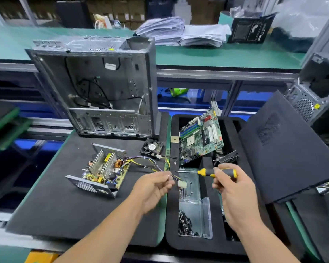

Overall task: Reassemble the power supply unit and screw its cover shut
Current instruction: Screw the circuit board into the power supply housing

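Head view shows us the open power supply (pixel 101 168) lying on the black mat (pixel 65 205), its circuit board bare and its wires (pixel 150 164) trailing right. Our left hand (pixel 152 190), palm up, pinches something small by its fingertips near the white plug (pixel 182 185). Our right hand (pixel 234 188) grips the yellow-and-black screwdriver (pixel 207 172), shaft pointing left, above the clear screw box (pixel 195 215).

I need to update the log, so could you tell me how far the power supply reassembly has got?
Early stage. The power supply lies open, board exposed, its fan loose beside it. In hand: the right hand grips the screwdriver; the left hand pinches something small. Left: refit fan, cover and screws.
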